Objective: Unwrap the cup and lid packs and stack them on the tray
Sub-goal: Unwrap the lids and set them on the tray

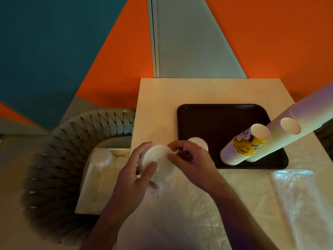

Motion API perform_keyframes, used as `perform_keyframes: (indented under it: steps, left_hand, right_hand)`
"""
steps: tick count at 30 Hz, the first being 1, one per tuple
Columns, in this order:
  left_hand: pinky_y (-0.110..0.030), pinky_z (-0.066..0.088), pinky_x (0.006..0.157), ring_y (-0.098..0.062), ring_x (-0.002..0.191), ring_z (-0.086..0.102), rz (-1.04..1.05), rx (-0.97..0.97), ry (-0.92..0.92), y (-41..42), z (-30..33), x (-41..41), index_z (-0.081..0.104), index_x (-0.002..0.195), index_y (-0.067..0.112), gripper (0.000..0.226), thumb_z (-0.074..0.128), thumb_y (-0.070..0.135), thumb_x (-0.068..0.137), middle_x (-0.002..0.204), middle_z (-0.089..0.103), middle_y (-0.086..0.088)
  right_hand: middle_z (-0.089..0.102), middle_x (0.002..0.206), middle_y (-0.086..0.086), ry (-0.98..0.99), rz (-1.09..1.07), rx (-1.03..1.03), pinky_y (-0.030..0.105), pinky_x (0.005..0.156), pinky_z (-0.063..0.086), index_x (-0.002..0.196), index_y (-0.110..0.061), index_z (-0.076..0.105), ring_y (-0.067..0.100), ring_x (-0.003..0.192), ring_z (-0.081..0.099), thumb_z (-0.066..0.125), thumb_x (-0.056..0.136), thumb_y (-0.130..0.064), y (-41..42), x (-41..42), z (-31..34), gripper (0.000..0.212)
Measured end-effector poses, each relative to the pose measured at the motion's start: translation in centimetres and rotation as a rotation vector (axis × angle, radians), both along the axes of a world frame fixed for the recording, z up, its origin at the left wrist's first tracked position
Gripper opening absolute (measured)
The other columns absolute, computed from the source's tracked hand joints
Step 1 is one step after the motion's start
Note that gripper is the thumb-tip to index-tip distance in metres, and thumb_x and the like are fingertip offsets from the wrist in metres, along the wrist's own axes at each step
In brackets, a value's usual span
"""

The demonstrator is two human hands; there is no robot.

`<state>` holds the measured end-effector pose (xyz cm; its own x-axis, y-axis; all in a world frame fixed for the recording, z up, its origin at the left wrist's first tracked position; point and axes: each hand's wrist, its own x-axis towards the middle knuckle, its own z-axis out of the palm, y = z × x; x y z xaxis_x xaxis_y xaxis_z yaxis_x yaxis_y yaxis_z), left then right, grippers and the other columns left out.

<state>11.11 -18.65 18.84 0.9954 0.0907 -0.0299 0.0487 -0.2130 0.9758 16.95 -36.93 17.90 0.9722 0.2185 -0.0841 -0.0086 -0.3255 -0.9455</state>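
1. Two hands work a lid pack [156, 163] above the near-left bench [158, 91], just left of the tray [216, 112].
2. Left hand [133, 179]: fingers curled round the pack's side, thumb over the top lid; likely steadying it so the film can be peeled.
3. Right hand [189, 159]: fingers curled, pinching at the pack's right edge; whether film or a lid is caught, cannot tell.
4. Loose film [167, 184] hangs from the pack; judged partly unwrapped.
5. On the tray: printed cup stack [241, 147] and a taller plain stack [288, 130], touching, both at the near-right corner; lids [198, 142] at the near-left, close for easy adding.
6. Another wrapped pack [101, 156] waits on a chair [59, 159], left.
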Motion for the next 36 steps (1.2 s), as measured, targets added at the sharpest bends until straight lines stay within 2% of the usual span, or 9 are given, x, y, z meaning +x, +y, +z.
perform_keyframes:
  steps: [2,7,14,19,25,28,31,33,36]
  left_hand:
    - [-0.014,0.056,0.063,0.012,0.109,0.057,0.003,0.009,-0.011,-0.1,0.2,-0.1,0.049,0.131,0.04,0.043,0.059,0.029,0.091,0.133,0.053,0.022]
    - [-0.019,0.058,0.064,0.006,0.112,0.058,0.001,0.025,-0.01,0.2,0.1,-0.5,0.05,0.136,0.036,0.045,0.06,0.03,0.092,0.133,0.055,0.019]
    - [-0.01,0.053,0.065,0.009,0.112,0.056,0.017,0.05,-0.048,0.1,0.5,-0.7,0.051,0.129,0.04,0.041,0.061,0.027,0.092,0.13,0.057,0.019]
    - [-0.015,0.056,0.062,0.006,0.111,0.058,0.024,0.033,-0.045,0.0,0.6,-1.0,0.05,0.127,0.042,0.04,0.06,0.029,0.091,0.128,0.058,0.017]
    - [-0.017,0.057,0.061,0.008,0.109,0.058,0.035,0.046,-0.055,-0.2,0.8,-0.9,0.05,0.126,0.045,0.04,0.06,0.031,0.09,0.12,0.058,0.033]
    - [-0.015,0.056,0.062,0.012,0.108,0.056,0.048,0.066,-0.057,-0.1,0.9,-1.0,0.049,0.126,0.045,0.04,0.06,0.031,0.09,0.123,0.057,0.028]
    - [-0.013,0.055,0.062,0.008,0.108,0.058,0.051,0.045,-0.049,0.1,1.1,-1.1,0.05,0.128,0.041,0.041,0.06,0.029,0.09,0.127,0.057,0.022]
    - [-0.019,0.057,0.061,0.003,0.107,0.062,0.023,-0.039,-0.018,0.1,1.3,-1.1,0.051,0.129,0.041,0.042,0.06,0.025,0.09,0.123,0.06,0.022]
    - [-0.036,0.061,0.057,-0.009,0.105,0.066,-0.042,-0.167,0.064,0.2,1.5,-1.1,0.055,0.128,0.04,0.044,0.06,0.011,0.095,0.118,0.061,0.024]
  right_hand:
    - [0.071,0.099,-0.011,-0.004,-0.003,-0.01,0.016,0.072,0.054,0.113,-0.023,0.074,0.005,0.084,0.069,0.076,0.09,-0.021,0.2,-0.4,0.6,0.023]
    - [0.073,0.09,-0.016,0.023,-0.033,0.008,0.013,0.07,0.053,0.104,-0.022,0.075,0.004,0.079,0.072,0.077,0.089,-0.017,0.3,-0.9,1.9,0.016]
    - [0.069,0.096,-0.016,-0.028,-0.09,-0.028,0.011,0.068,0.053,0.109,-0.021,0.075,-0.003,0.086,0.069,0.08,0.087,-0.021,0.8,-1.9,2.5,0.023]
    - [0.068,0.09,-0.02,-0.064,-0.09,-0.068,0.01,0.068,0.052,0.11,-0.022,0.074,-0.004,0.087,0.068,0.08,0.086,-0.023,1.0,-2.2,2.9,0.024]
    - [0.066,0.087,-0.019,-0.073,-0.117,-0.045,0.01,0.068,0.052,0.108,-0.022,0.074,-0.002,0.087,0.068,0.082,0.084,-0.021,1.1,-2.5,3.0,0.025]
    - [0.066,0.078,-0.02,-0.028,-0.127,-0.012,0.012,0.068,0.051,0.103,-0.025,0.074,0.0,0.081,0.068,0.084,0.082,-0.021,1.1,-2.4,3.0,0.023]
    - [0.068,0.075,-0.008,0.093,-0.086,0.089,0.018,0.069,0.053,0.092,-0.024,0.074,0.001,0.07,0.064,0.087,0.078,-0.018,0.7,-2.0,3.1,0.02]
    - [0.065,0.071,-0.007,0.188,-0.015,0.177,0.019,0.067,0.051,0.088,-0.019,0.074,0.004,0.069,0.061,0.086,0.078,-0.012,0.4,-1.8,3.2,0.017]
    - [0.062,0.071,-0.006,0.272,0.053,0.284,0.02,0.066,0.046,0.08,-0.017,0.069,0.009,0.069,0.056,0.082,0.081,-0.006,0.0,-1.7,3.2,0.017]
